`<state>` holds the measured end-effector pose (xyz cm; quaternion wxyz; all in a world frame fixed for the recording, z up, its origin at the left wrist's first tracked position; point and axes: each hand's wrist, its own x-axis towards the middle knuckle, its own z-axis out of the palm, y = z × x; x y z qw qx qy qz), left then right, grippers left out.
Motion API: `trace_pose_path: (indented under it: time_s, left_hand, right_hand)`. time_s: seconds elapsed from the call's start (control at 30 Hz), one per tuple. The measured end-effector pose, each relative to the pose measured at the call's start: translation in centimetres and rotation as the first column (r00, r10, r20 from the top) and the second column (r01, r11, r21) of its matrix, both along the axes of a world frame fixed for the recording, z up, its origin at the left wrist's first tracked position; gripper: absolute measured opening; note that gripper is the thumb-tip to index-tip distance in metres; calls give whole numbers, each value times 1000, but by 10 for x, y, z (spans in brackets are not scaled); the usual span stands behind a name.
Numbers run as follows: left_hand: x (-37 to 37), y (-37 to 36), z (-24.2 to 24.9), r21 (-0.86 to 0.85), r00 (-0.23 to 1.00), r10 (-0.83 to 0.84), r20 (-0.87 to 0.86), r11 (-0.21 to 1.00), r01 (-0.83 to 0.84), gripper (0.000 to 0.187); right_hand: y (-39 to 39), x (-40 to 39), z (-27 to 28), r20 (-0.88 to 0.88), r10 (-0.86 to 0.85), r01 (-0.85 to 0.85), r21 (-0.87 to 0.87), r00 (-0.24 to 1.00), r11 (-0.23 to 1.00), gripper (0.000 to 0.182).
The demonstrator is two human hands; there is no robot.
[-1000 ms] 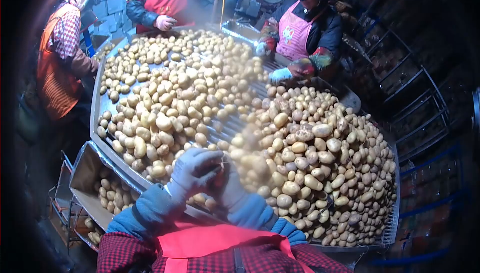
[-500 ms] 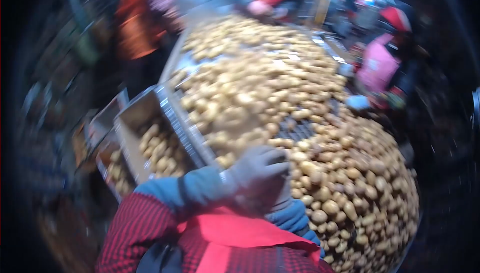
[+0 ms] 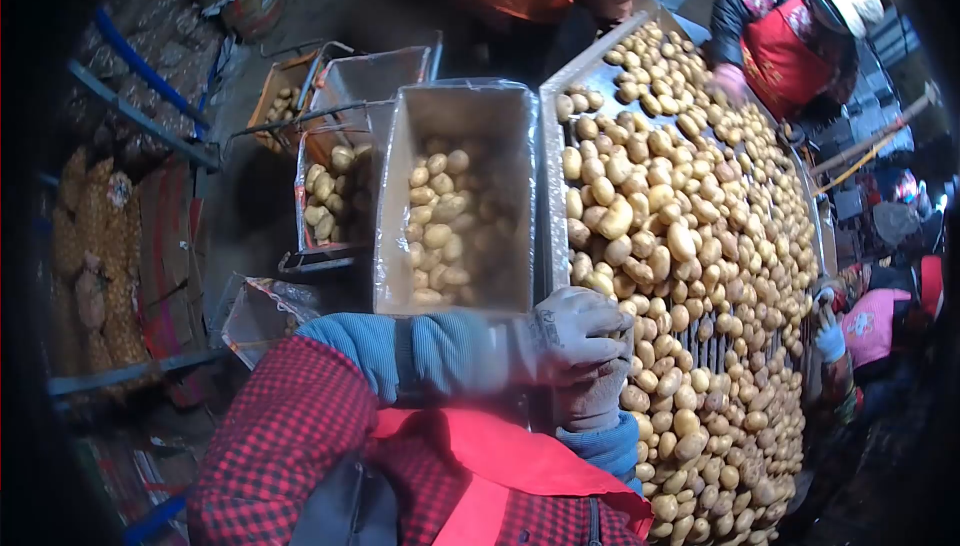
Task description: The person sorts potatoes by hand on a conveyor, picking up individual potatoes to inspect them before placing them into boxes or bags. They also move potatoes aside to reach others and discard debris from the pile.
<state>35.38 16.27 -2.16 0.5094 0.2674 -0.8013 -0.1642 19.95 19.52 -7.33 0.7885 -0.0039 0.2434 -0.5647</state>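
- left hand [image 3: 580, 331], grubby glove, fingers bent, touches right hand [image 3: 592, 396]; I can't tell if either grips;
- oval potatoes [image 3: 680, 241] nearby, heaped on metal table [image 3: 552, 176];
- plastic-lined box [image 3: 465, 101]

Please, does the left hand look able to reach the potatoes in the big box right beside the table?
Probably yes. The left hand is just off a near corner of the big box, whose top is open, and nothing seems to cover the potatoes inside.

dim surroundings, cool bright light across the middle, dark curved fisheye edges, motion blur on the left forearm [image 3: 450, 351]
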Motion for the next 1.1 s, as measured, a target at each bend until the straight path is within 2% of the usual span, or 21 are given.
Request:
trace_pose_path:
  time_s: [0.13, 0.2, 0.27, 0.3, 0.33, 0.37, 0.43, 0.5, 0.57, 0.6, 0.63, 0.7, 0.73, 0.77, 0.8, 0.83, 0.9, 0.93, 1.0, 1.07, 1.1]
  left_hand:
    - [49, -9, -9, 62, 998, 41, -40, 997, -38, 32]
    - [77, -12, -17, 52, 989, 132, -62, 990, -129, 32]
    - [108, -19, -19, 69, 975, 214, -54, 975, -210, 31]
    - [124, -23, -19, 74, 966, 252, -51, 966, -248, 31]
    - [140, -29, -25, 78, 956, 290, -33, 955, -287, 30]
    - [163, -31, -19, 91, 944, 329, 12, 940, -328, 31]
    - [197, -51, -27, 22, 907, 420, -15, 908, -419, 39]
    - [241, -74, -1, -38, 861, 507, 29, 862, -506, 27]
    - [280, -102, 11, -77, 804, 591, -64, 800, -595, 24]
    - [302, -122, 10, -87, 774, 623, -115, 769, -633, 24]
    - [323, -143, 4, -93, 742, 649, -166, 739, -667, 24]
    - [367, -169, -3, 95, 624, 751, -214, 652, -752, 16]
    - [394, -179, -31, 166, 561, 789, -250, 606, -778, 16]
    - [420, -183, -56, 239, 490, 826, -278, 553, -798, 16]
    - [432, -164, -53, 223, 445, 852, -274, 507, -833, 17]
    - [447, -147, -66, 171, 424, 892, -158, 448, -878, 17]
    - [449, -118, -94, 348, 474, 847, -240, 531, -772, 19]
    - [442, -109, -101, 520, 456, 842, -287, 537, -664, 21]
    - [424, -93, -112, 780, 395, 842, -366, 510, -363, 23]
    - [395, -83, -91, 791, 413, 797, -441, 562, -242, 26]
    - [384, -83, -83, 787, 421, 768, -482, 591, -178, 28]
  right_hand:
    - [-19, 40, 3, 121, 39, -42, 21, 992, 999, 38]
    - [-30, 69, 5, 347, 53, -66, 26, 936, 997, 38]
    - [-47, 106, 11, 622, 104, -150, 22, 776, 989, 37]
    - [-59, 129, 20, 462, 188, -203, -18, 867, 979, 37]
    - [-72, 152, 38, 98, 295, -289, -69, 951, 955, 36]
    - [-85, 174, 57, -283, 346, -383, -87, 895, 920, 34]
    - [-110, 216, 76, -667, 246, -584, -347, 704, 734, 27]
    - [-136, 264, 92, -657, 219, -599, -432, 721, 674, 27]
    - [-187, 308, 75, -388, 456, -597, -465, 801, 653, 30]
    - [-215, 331, 64, -218, 578, -610, -415, 787, 675, 32]
    - [-242, 355, 58, 21, 691, -666, -248, 723, 704, 35]
    - [-283, 400, 51, -392, 622, -705, -105, 677, 701, 46]
    - [-294, 409, 39, -731, 430, -726, -129, 530, 676, 54]
    - [-302, 413, 30, -899, 241, -735, -120, 366, 668, 65]
    - [-306, 415, 23, -913, 221, -700, -92, 343, 708, 76]
    - [-302, 407, 22, -871, 282, -668, -68, 402, 741, 83]
    - [-278, 390, 27, -784, 303, -559, -66, 541, 827, 73]
    - [-275, 375, 1, -882, 128, -657, -234, 454, 717, 66]
    - [-262, 349, -37, -888, 113, -730, -288, 447, 620, 56]
    - [-230, 340, 1, -707, 432, -693, -114, 560, 712, 51]
    - [-220, 335, 6, -641, 454, -647, -88, 619, 757, 49]
